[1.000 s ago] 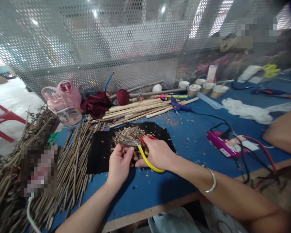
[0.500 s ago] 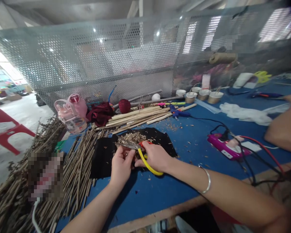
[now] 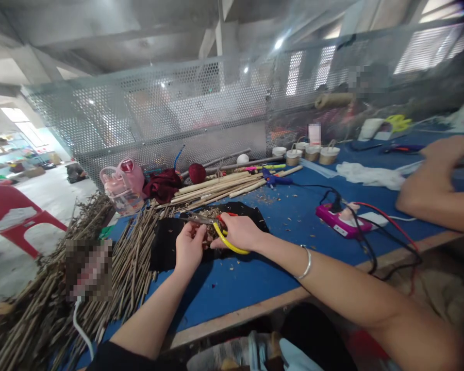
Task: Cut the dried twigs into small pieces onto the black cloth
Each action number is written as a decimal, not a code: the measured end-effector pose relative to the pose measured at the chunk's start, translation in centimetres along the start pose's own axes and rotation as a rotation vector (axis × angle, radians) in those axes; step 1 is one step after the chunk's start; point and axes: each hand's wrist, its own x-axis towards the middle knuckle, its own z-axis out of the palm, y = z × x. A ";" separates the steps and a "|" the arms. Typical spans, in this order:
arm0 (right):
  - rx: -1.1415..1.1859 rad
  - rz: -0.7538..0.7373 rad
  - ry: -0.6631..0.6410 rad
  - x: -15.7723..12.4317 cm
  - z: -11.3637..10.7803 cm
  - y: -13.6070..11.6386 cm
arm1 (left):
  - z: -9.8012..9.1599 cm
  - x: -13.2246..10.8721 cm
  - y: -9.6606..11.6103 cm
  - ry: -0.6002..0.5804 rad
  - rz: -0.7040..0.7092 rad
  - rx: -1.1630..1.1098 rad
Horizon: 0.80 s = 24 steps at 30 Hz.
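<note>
hands [image 3: 212, 239], yellow-handled scissors [image 3: 216, 230], blades shut

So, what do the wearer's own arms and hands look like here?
Both the left hand and right hand are bare, no gloves. A thin silver bangle circles the right wrist. The left arm is bare up to a dark sleeve.

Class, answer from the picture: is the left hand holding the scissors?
No: the right hand grips the yellow-handled scissors, while the left hand sits beside their blades over the black cloth.
</note>
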 end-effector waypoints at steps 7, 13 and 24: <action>0.051 -0.017 0.085 0.2 -0.6 0.8 | 1.1 1.1 0.7 0.017 0.085 0.027; 0.065 0.014 0.077 0.4 -0.3 1.4 | 2.3 0.9 0.1 0.017 0.194 0.069; 0.044 0.021 0.075 0.4 1.1 0.6 | 0.9 0.1 -0.4 0.011 0.094 0.044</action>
